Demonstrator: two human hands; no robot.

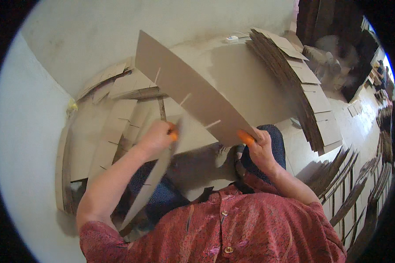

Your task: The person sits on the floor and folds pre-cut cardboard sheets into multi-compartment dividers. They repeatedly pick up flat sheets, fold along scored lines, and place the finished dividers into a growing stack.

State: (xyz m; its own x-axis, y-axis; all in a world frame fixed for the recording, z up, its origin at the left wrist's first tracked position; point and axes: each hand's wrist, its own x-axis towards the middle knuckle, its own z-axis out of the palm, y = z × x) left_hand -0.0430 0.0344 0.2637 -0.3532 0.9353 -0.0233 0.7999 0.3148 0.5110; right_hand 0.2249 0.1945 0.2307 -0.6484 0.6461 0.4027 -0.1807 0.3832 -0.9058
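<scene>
My right hand [262, 151] grips the near end of a long slotted cardboard strip [186, 90]. The strip rises diagonally toward the upper left, its several short slots showing pale. Closed around another narrow slotted cardboard strip [153, 177] is my left hand [157, 139]. This second strip is seen almost edge-on, slants down toward my left side and is blurred at its upper end. Orange covers show on the fingers of both hands. The two strips are held apart, and the left hand's lower fingers are partly hidden.
Slotted cardboard pieces [98, 131] lie piled at the left, near the pale wall [114, 33]. A long stack of cardboard strips [309, 90] stretches along the right. Joined cardboard grids [353, 188] lie lower right. A fan [331, 65] and a white power socket [231, 39] stand farther back.
</scene>
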